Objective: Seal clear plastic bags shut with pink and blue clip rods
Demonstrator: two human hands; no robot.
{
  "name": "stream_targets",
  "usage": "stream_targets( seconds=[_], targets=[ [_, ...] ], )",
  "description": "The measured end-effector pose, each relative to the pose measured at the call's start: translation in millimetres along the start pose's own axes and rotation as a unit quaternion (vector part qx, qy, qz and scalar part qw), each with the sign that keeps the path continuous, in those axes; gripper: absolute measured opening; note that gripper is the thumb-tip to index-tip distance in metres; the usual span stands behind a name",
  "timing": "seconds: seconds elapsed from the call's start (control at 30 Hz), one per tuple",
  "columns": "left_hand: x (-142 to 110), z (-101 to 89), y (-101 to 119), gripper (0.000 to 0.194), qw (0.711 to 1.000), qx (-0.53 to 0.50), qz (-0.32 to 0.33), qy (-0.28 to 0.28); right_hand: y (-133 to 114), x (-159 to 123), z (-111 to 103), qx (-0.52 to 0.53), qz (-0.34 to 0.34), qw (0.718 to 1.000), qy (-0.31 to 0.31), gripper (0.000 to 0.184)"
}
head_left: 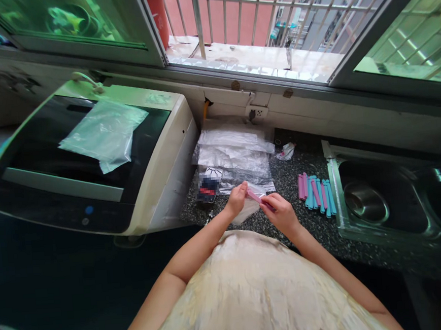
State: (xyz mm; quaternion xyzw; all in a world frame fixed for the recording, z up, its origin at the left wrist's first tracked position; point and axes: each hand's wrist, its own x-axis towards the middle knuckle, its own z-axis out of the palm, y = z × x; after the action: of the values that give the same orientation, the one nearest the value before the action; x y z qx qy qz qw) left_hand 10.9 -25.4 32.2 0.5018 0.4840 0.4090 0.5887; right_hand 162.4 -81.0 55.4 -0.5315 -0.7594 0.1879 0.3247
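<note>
My left hand [237,198] and my right hand [281,212] meet over the dark speckled counter [301,214]. Both pinch a pink sealing clip [256,198] that lies across the top of a small clear plastic bag [247,209]. The left fingers grip the clip's far end and the bag's edge. The right fingers close on its near end. A row of several pink and blue clips [316,194] lies just right of my hands. A pile of clear plastic bags [235,153] rests on the counter behind my hands.
A white washing machine [155,160] with a dark lid stands at the left, a clear bag [105,133] lying on it. A steel sink [383,198] is set at the right. A small printed packet [208,186] lies left of my hands. A barred window [247,25] runs behind.
</note>
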Motion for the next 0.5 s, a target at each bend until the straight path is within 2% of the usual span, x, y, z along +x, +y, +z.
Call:
stream_targets(
  seconds=[0.23,0.5],
  targets=[
    [-1.0,-3.6,-0.2,0.056,0.999,-0.026,0.015,-0.04,-1.9,2.5,0.4,0.038,0.017,0.999,0.005,0.01],
    [-0.8,-4.5,3.1,0.052,0.998,-0.023,0.019,-0.06,-1.2,3.7,0.7,0.06,0.036,0.998,0.0,0.01]
  ],
)
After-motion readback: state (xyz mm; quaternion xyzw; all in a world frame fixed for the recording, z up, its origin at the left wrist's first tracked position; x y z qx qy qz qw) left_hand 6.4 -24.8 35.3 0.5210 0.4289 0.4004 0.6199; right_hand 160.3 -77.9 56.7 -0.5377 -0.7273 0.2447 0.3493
